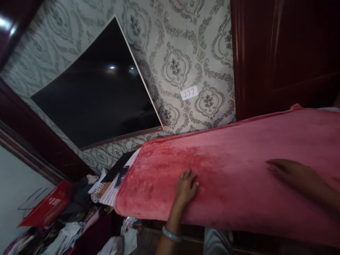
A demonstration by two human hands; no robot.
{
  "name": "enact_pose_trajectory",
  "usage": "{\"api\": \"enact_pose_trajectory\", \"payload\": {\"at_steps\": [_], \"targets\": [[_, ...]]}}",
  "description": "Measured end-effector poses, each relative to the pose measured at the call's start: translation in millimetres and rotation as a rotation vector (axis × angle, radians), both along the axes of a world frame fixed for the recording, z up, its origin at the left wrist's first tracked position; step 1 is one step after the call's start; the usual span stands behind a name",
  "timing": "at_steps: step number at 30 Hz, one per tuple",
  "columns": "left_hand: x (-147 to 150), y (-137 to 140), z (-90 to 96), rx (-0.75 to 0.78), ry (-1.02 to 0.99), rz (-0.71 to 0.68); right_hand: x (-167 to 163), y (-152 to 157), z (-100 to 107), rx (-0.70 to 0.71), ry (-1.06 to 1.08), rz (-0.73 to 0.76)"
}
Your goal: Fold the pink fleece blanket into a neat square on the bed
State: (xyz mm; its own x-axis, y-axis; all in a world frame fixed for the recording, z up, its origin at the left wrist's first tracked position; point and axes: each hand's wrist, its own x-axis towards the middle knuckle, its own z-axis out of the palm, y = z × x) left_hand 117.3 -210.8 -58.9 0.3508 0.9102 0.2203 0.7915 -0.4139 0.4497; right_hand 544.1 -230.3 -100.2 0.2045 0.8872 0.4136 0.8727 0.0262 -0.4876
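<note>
A plush pinkish-red blanket (233,198) is spread over a long raised surface, with a striped cloth (110,196) showing from under its left end. My left hand (187,187), with a pale bangle on the wrist, rests on the blanket's left half, fingers a little bent and thumb apart. Farther right, my right hand (288,173) is over the blanket, palm down with fingers stretched to the left. Neither hand grips anything that I can see. The undersides of the right fingers are hidden.
A large dark TV (101,88) is behind the blanket, against patterned wallpaper. A paper label (189,92) reads 277. Dark wood panelling (287,53) stands at right. Lower left holds piled clothes (66,230) and a red bag (50,205). A black flat item (117,164) lies near the striped cloth.
</note>
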Motion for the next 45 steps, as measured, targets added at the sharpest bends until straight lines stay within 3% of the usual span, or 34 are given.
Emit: {"api": "enact_pose_trajectory", "payload": {"at_steps": [3,8,12,16,22,26,33,38,45], "targets": [[-15.1,35.1,7.1,0.073,-0.099,0.027,-22.0,30.1,22.1,-0.057,0.04,0.097],[-29.7,104.1,25.0,0.123,-0.073,0.116,-59.5,85.5,47.4,-0.079,0.047,0.194],[-30.0,151.9,29.8,0.103,-0.049,0.131,-84.4,124.5,45.4,-0.082,0.115,0.249],[-31.0,179.0,23.7,0.077,-0.015,0.134,-98.8,142.4,31.4,-0.129,0.16,0.315],[-36.3,185.7,7.4,0.053,0.053,0.135,-95.9,147.3,5.2,-0.117,0.137,0.39],[-34.7,186.4,5.3,0.064,0.07,0.123,-97.3,148.6,-0.9,-0.082,0.075,0.339],[-30.9,181.8,15.2,0.153,0.003,0.138,-105.0,143.4,14.5,0.067,-0.043,0.272],[-32.7,177.1,25.9,0.2,-0.044,0.126,-106.3,139.9,27.1,0.094,0.001,0.214],[-31.8,175.5,27.9,0.193,-0.052,0.108,-110.0,138.8,24.0,0.05,0.072,0.174]]}}
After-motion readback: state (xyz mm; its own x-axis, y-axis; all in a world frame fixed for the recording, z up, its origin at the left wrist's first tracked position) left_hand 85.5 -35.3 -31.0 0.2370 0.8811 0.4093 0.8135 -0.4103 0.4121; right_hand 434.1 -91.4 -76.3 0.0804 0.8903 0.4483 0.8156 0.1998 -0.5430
